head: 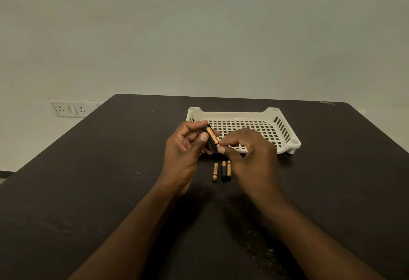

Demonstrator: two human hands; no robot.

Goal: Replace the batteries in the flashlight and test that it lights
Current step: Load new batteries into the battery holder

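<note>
Surface: dark table (88, 191), scuffed near the front edge, set against a plain pale wall (199, 25) with a socket plate (69, 109) low at left. A white slotted tray (285, 132) sits at the rear. Left hand (183, 147) grips a black battery holder (209, 145) above the table; right hand (252, 153) pinches the copper-coloured battery (212, 135) seated in it. Three loose batteries (222, 171) lie just below the hands.

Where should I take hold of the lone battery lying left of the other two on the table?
Grip the lone battery across its middle, pinching its long sides from above. It lies flat, pointing away from you, with bare table on its left and a gap before the pair on its right.
</note>
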